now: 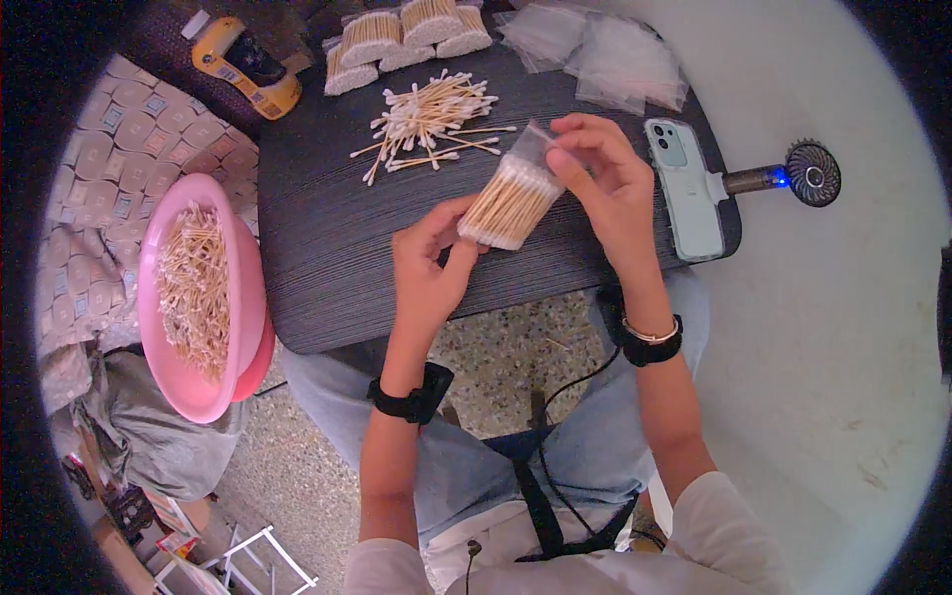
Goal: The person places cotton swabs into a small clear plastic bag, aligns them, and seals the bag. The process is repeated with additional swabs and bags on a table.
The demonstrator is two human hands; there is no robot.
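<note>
A clear plastic zip bag of cotton swabs is tilted above the front part of the dark wood-grain table. My left hand holds its bottom end, thumb in front and fingers behind. At the bag's top, my right hand pinches the clear plastic edge between thumb and fingers. The swabs inside stand side by side, white tips at both ends. Whether the bag's seal is closed, I cannot tell. Just beyond the bag lies a loose pile of cotton swabs.
Filled swab bags are stacked at the back, beside flat clear bags. A phone and a small fan sit at the right edge. On the left are a pink basin of swabs and a yellow bottle. A cable crosses my lap.
</note>
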